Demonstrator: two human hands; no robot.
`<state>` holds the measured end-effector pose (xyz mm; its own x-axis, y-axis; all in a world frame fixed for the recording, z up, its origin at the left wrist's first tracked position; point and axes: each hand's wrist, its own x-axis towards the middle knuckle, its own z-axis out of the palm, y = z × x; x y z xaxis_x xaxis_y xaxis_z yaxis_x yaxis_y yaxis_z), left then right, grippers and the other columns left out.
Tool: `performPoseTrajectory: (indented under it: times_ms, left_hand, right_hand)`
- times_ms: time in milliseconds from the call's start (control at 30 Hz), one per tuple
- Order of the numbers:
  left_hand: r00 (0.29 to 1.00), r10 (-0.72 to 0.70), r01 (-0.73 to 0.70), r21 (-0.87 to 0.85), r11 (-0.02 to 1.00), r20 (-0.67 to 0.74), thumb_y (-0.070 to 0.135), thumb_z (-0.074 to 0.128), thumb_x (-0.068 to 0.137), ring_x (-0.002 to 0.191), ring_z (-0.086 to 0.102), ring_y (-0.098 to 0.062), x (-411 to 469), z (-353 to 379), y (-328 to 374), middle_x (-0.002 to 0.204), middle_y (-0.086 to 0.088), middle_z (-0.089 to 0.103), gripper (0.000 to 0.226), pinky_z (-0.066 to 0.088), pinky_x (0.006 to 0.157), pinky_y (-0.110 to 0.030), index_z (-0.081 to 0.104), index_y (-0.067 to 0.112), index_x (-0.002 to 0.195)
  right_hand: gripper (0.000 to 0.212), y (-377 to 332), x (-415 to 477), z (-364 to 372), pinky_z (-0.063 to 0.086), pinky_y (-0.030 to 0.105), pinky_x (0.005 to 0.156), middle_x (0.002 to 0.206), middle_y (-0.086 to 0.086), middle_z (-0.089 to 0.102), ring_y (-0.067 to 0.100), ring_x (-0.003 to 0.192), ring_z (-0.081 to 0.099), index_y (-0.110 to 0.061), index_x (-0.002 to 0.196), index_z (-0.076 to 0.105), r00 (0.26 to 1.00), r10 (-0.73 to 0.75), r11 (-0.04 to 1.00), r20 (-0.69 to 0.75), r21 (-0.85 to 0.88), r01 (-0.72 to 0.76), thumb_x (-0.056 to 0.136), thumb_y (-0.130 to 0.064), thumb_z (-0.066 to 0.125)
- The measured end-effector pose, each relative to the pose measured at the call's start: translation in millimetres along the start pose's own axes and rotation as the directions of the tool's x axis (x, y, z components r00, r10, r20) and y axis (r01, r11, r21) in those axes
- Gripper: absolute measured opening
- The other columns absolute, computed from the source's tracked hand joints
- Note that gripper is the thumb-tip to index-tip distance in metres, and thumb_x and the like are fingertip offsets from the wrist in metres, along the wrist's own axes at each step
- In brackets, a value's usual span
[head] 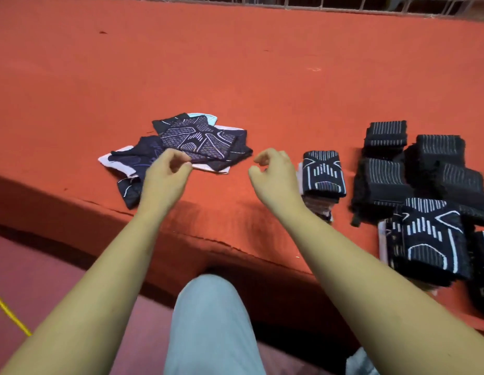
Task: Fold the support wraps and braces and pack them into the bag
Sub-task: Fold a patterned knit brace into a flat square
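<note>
Both hands hover loosely curled, holding nothing: left hand (165, 173) over the near edge of a loose pile of dark patterned knit braces (197, 139), right hand (274, 175) between that pile and the folded black white-striped stacks (323, 173) at right, all on orange felt-covered table (235, 63).

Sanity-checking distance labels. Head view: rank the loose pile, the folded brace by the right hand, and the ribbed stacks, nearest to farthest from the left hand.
1. loose pile: right at the fingertips of the left hand, on the left of the cloth.
2. folded brace: further right, just past the right hand.
3. ribbed stacks: far right.
</note>
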<state>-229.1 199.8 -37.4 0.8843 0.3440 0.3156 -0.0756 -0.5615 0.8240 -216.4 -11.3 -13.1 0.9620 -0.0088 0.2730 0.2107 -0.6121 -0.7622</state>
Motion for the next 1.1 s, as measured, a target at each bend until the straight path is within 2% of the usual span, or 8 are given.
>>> performPoseTrajectory:
  times_ms: [133,233,333,533,633,733,933,1100]
  left_hand:
    - [0.929,-0.180,0.260,0.228,0.938,-0.322,0.023,0.070,0.084,0.109,0.055,-0.036,1.9,-47.5,-54.3,0.106,-0.016,0.063,0.030,0.037,0.097,-0.042,0.060,0.006,0.106]
    - [0.882,-0.425,0.469,0.291,0.834,-0.205,0.042,0.074,0.085,0.123,0.050,-0.042,1.8,-57.7,-78.2,0.125,-0.028,0.057,0.060,0.037,0.100,-0.045,0.054,0.000,0.122]
    - [0.925,-0.380,0.370,0.293,0.882,-0.026,0.037,0.071,0.090,0.113,0.060,-0.037,-1.0,-50.7,-88.5,0.118,-0.021,0.067,0.046,0.041,0.085,-0.039,0.062,0.000,0.117]
    - [0.954,-0.298,0.297,0.242,0.924,-0.034,0.021,0.071,0.089,0.074,0.061,-0.027,2.5,-38.2,-83.5,0.071,-0.009,0.063,0.020,0.035,0.062,-0.031,0.062,0.010,0.075]
    - [0.951,-0.299,0.303,-0.049,0.952,0.075,0.015,0.066,0.092,0.054,0.056,-0.004,-1.6,-22.1,-58.4,0.061,0.000,0.061,0.022,0.036,0.052,-0.016,0.062,0.011,0.072]
    - [0.874,-0.419,0.484,-0.500,0.718,0.245,0.008,0.059,0.096,0.054,0.056,-0.004,-9.2,-4.0,-36.7,0.056,0.008,0.061,0.022,0.037,0.054,-0.017,0.061,0.014,0.074]
    - [0.778,-0.331,0.621,-0.575,0.533,0.533,0.004,0.055,0.094,0.055,0.055,-0.010,-28.4,10.2,-23.2,0.061,0.000,0.061,0.017,0.043,0.051,-0.017,0.060,0.011,0.079]
    - [0.740,-0.223,0.657,-0.608,0.446,0.635,0.009,0.068,0.077,0.054,0.050,-0.010,-38.0,12.1,-17.4,0.064,-0.001,0.058,0.008,0.043,0.052,-0.018,0.066,0.015,0.072]
  right_hand:
    - [0.016,-7.7,-6.2,50.3,0.043,0.032,0.086,0.100,0.014,0.069,0.030,0.100,0.060,-0.004,0.096,0.067,0.973,0.124,0.987,0.194,0.072,-0.141,0.081,-0.007,0.064]
    - [0.013,-9.0,-11.1,76.6,0.051,0.038,0.079,0.087,0.009,0.065,0.026,0.084,0.061,-0.017,0.080,0.058,0.929,0.208,0.964,0.306,0.098,-0.248,0.078,-0.010,0.069]
    - [0.022,-4.7,-13.4,88.4,0.053,0.043,0.076,0.085,0.007,0.062,0.027,0.078,0.061,-0.022,0.075,0.052,0.905,0.229,0.946,0.358,0.139,-0.294,0.075,-0.014,0.073]
    - [0.046,1.2,-16.9,80.1,0.047,0.028,0.058,0.101,0.007,0.060,0.023,0.071,0.060,-0.011,0.115,0.059,0.866,0.217,0.914,0.450,0.219,-0.342,0.078,-0.023,0.083]
    - [0.054,-3.0,-20.2,73.1,0.050,0.027,0.059,0.108,0.006,0.059,0.020,0.072,0.058,-0.017,0.124,0.055,0.861,0.209,0.874,0.463,0.307,-0.377,0.079,-0.027,0.083]
    - [0.066,-1.4,-22.6,71.3,0.053,0.036,0.064,0.115,0.003,0.055,0.021,0.074,0.058,-0.025,0.134,0.050,0.891,0.133,0.877,0.434,0.368,-0.310,0.078,-0.024,0.084]
    - [0.023,10.8,-23.0,71.4,0.051,0.028,0.070,0.092,-0.003,0.069,0.010,0.075,0.063,-0.007,0.110,0.071,0.952,0.043,0.912,0.303,0.378,-0.162,0.091,-0.019,0.071]
    - [0.022,7.3,-31.0,67.9,0.045,0.021,0.068,0.068,-0.010,0.069,-0.003,0.064,0.058,-0.006,0.095,0.076,0.930,0.102,0.821,0.354,0.497,-0.279,0.093,-0.027,0.067]
